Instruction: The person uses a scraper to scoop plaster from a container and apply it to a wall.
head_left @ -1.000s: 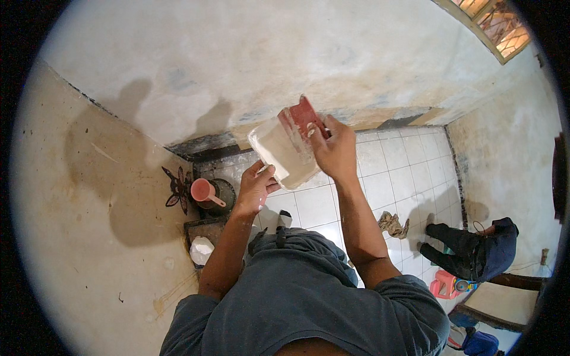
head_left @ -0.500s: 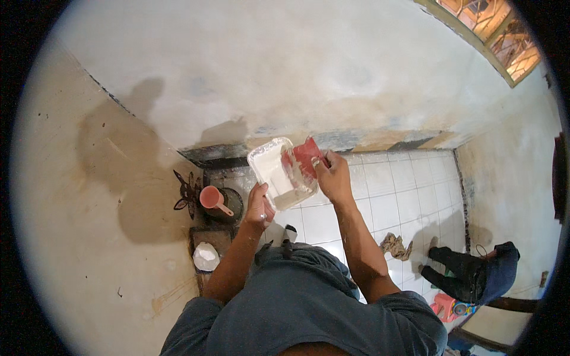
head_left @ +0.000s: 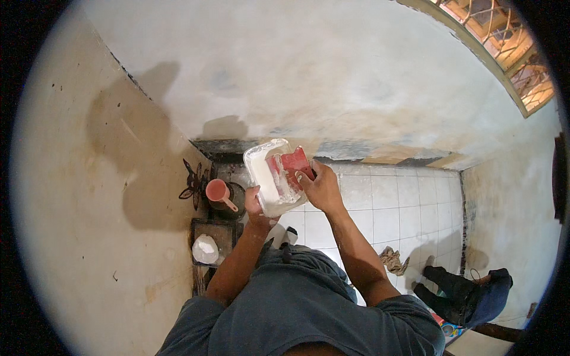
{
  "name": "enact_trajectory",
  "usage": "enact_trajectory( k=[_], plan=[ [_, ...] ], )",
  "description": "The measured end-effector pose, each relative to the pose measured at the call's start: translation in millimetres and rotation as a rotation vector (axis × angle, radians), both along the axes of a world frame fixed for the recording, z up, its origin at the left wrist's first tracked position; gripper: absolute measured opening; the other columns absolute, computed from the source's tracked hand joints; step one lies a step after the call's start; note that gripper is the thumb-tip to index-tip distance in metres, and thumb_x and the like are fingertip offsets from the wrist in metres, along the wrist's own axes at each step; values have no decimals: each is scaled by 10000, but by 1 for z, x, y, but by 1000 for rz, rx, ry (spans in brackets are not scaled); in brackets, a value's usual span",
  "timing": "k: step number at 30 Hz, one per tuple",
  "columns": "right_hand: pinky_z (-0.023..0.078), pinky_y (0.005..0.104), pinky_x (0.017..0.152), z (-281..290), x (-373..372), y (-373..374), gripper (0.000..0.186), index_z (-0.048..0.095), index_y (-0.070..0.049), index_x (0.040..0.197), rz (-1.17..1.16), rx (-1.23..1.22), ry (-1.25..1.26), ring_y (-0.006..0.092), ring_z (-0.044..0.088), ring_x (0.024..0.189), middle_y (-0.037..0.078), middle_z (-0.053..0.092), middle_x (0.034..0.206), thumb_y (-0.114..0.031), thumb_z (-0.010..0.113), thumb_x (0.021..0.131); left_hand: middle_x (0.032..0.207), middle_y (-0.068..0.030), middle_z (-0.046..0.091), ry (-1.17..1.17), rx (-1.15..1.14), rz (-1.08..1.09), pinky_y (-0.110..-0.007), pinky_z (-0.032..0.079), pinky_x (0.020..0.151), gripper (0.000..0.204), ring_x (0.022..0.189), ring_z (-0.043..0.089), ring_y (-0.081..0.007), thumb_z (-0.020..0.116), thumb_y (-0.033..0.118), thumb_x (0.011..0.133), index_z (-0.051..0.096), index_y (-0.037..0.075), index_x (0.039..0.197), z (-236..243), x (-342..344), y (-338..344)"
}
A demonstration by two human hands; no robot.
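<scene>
My left hand (head_left: 256,209) grips a white plastic tub (head_left: 259,175) by its lower left side, its fingers partly hidden under it. The tub holds smooth white paste. My right hand (head_left: 320,187) is closed on a red, paste-smeared scraper (head_left: 292,158), whose wide blade lies inside the tub over the paste. Both hands are in front of my body, above a white tiled floor (head_left: 385,193).
At left stand a pink dipper (head_left: 217,190) on a dark round container and a white lump (head_left: 205,249) on a dark stand. Right: a crumpled brown cloth (head_left: 393,261) and a co-worker (head_left: 488,295) in dark clothes. A stained wall (head_left: 332,77) with a grilled window (head_left: 503,41) faces me.
The scraper has moved from above the tub's upper right edge down into it. The tub has turned more upright in the picture, and the view of the room has shifted.
</scene>
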State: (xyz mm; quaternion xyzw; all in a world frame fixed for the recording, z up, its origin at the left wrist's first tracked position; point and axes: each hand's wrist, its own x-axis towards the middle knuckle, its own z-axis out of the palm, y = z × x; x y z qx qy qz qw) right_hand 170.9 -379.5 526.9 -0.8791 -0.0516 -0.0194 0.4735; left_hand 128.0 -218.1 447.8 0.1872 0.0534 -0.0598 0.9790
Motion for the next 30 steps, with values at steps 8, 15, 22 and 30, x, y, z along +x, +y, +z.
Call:
enact_trajectory(
  k=[8,15,22,30],
  plan=[
    [493,421,633,14,6,30,240,662,1,899,145,-89,59,388,642,675,234,634,725,-220,639,809,1445,-62,424,-275,-330,-60,-436,292,1127,594,1321,400,-248,387,496,988,343,143,1463,3,20,5],
    [476,468,605,20,18,71,217,617,26,774,184,-96,6,447,612,684,263,595,691,-187,649,806,1356,-69,521,127,-163,14,-421,454,1021,630,1191,546,-259,328,609,975,379,181,1434,-9,43,25],
    [471,429,561,37,36,83,125,615,-19,784,86,-142,-279,365,592,629,160,570,689,-129,667,809,1304,-74,551,177,-66,-39,-436,476,988,618,1146,572,-263,340,610,971,416,175,1403,2,84,56],
    [448,387,560,35,67,89,112,670,-17,889,-66,-201,-224,302,561,596,139,554,680,-121,662,850,1356,-73,519,67,-93,-343,-472,410,1049,698,1228,510,-283,357,656,939,393,165,1433,16,139,91]
  ],
)
